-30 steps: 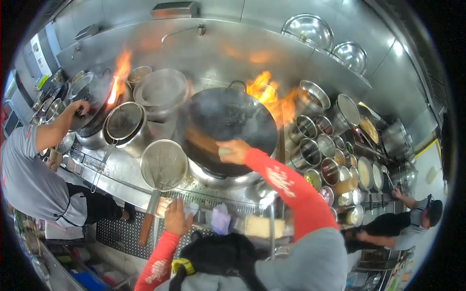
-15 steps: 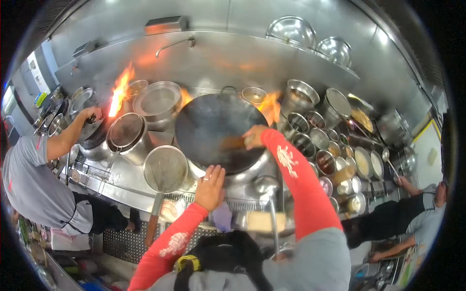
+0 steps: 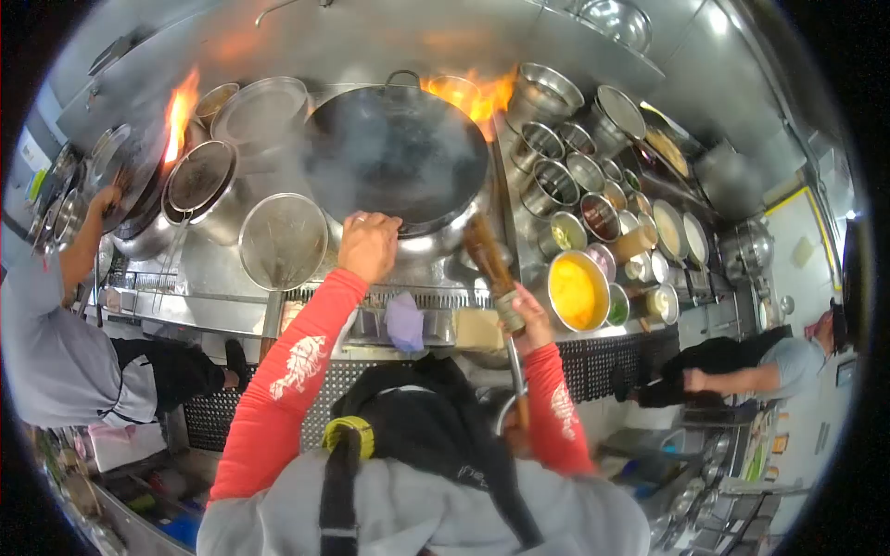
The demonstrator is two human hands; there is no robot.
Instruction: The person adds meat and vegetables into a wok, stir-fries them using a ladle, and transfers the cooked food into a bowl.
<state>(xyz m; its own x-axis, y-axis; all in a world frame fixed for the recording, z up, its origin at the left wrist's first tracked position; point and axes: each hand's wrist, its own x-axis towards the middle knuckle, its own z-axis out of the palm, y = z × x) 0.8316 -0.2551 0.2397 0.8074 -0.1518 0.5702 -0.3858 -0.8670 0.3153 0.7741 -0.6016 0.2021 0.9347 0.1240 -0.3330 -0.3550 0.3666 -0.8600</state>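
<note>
A large dark wok (image 3: 399,153) gives off steam or smoke on the burner, and no food shows in it. My left hand (image 3: 370,246) is closed at the wok's near rim, its fingers bent over the edge. To the right, clear of the wok, my right hand (image 3: 529,317) is wrapped round the pale handle of a brown brush (image 3: 487,252), whose bristles point up and left. A ladle's long handle runs beside and below that hand. A round wire strainer (image 3: 283,243) lies left of my left hand.
Flames (image 3: 477,96) rise behind the wok. Metal pots and containers stand on the right, among them a pot of yellow liquid (image 3: 578,292). A purple cloth (image 3: 404,322) lies at the counter's front. One co-worker (image 3: 60,343) stands left, another (image 3: 788,366) far right.
My right hand has drawn the brush out of the wok toward me. My left hand has moved up to the rim. The view has shifted, and the yellow liquid pot now shows.
</note>
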